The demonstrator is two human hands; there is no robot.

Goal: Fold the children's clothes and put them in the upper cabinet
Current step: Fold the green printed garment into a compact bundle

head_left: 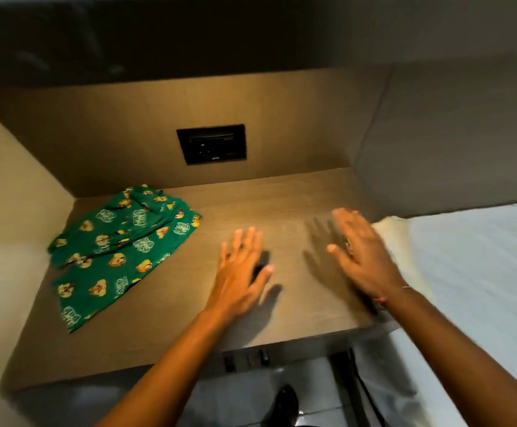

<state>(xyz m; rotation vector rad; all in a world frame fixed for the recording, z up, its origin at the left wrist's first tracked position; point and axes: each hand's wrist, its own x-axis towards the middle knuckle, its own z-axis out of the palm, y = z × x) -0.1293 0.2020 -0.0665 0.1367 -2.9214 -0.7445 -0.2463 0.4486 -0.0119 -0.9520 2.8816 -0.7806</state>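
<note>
A green child's garment (118,251) with yellow cartoon prints lies rumpled and partly spread on the left side of a wooden desk top (165,328). My left hand (242,272) hovers over the middle of the desk, fingers apart and holding nothing, to the right of the garment and not touching it. My right hand (362,257) is further right, near the desk's right edge, fingers spread and empty, a little blurred. A dark cabinet front (158,41) runs across the top of the view above the desk niche.
A black socket panel (211,143) is set in the back wall of the niche. Side walls close in the desk on the left and right. A white bed sheet (479,272) and a pale cloth edge (392,229) lie to the right. Below the desk is tiled floor with a dark shoe (286,402).
</note>
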